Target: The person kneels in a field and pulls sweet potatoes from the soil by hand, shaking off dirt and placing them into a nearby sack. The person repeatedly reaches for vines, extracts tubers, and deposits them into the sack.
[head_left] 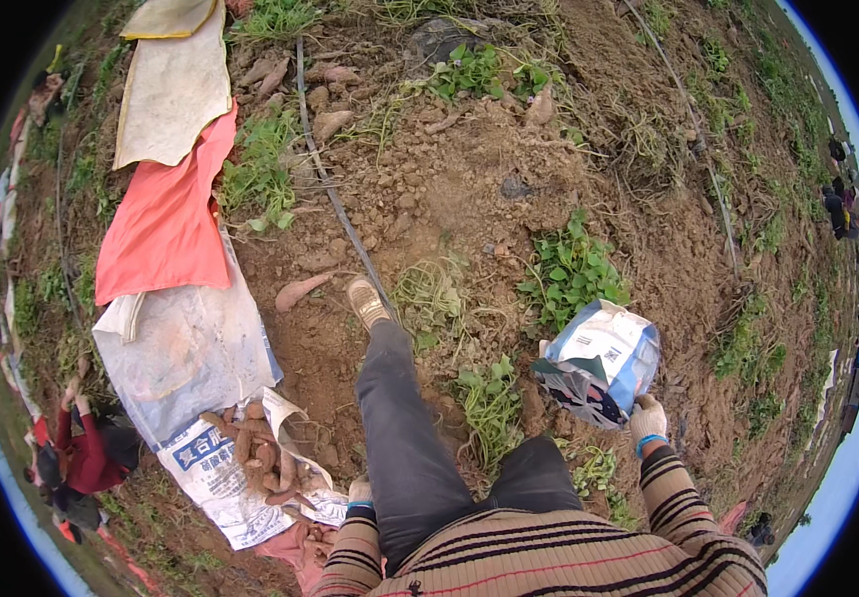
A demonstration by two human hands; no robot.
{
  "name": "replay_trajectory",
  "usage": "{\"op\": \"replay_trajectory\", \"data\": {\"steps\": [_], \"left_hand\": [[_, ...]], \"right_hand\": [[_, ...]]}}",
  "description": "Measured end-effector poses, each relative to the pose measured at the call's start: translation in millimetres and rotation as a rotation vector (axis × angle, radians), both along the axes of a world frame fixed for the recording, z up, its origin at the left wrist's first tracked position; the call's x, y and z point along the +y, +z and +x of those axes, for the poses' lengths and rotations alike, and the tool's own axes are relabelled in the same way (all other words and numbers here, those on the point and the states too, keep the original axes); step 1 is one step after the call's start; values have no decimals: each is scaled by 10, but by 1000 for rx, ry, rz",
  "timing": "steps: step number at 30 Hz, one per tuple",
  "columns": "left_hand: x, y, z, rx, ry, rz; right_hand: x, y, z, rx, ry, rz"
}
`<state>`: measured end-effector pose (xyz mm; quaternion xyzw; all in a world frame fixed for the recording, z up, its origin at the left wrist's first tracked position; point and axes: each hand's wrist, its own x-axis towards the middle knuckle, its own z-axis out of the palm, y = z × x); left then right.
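Note:
My right hand point(647, 420), in a pale knit glove with a blue cuff, grips the edge of a white and blue plastic bag point(609, 347). The bag hangs out to my right, beside a green vine clump point(575, 276), and dark patterned material shows at its near side. My left hand point(360, 490), also gloved, is low by my left thigh, next to the edge of a printed white woven sack point(224, 477). My sleeve and leg partly hide its fingers, so whether it grips the sack cannot be told. Several sweet potatoes point(254, 448) lie on that sack.
A row of flattened sacks, including a red cloth point(168, 231) and a cream sack point(172, 97), runs along my left. A black drip hose point(336, 194) crosses the soil past my shoe point(367, 301). A loose sweet potato point(302, 291) lies nearby. A person in red point(90, 455) crouches far left.

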<state>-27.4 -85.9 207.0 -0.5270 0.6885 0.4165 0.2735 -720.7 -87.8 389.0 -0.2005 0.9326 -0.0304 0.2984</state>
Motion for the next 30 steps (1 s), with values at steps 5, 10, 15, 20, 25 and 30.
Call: {"op": "replay_trajectory", "data": {"steps": [5,10,15,20,25,30], "left_hand": [[-2209,485,-276,-10,862,47],[-3764,1200,-254,39,813,-274],[-4533,1229,-547,234,962,-349],[-5268,939,-1373,291,1155,-241],[-5551,869,-2015,121,1163,-316],[-5455,301,-2193,125,766,-284]], "right_hand": [[-2166,174,885,28,116,-82],[-3900,51,1716,-277,168,-120],[-4997,-355,2281,-306,438,-130],[-5570,-535,2527,-304,679,-37],[-5932,-653,2368,-462,882,193],[-5980,-1005,2200,-570,970,343]]}}
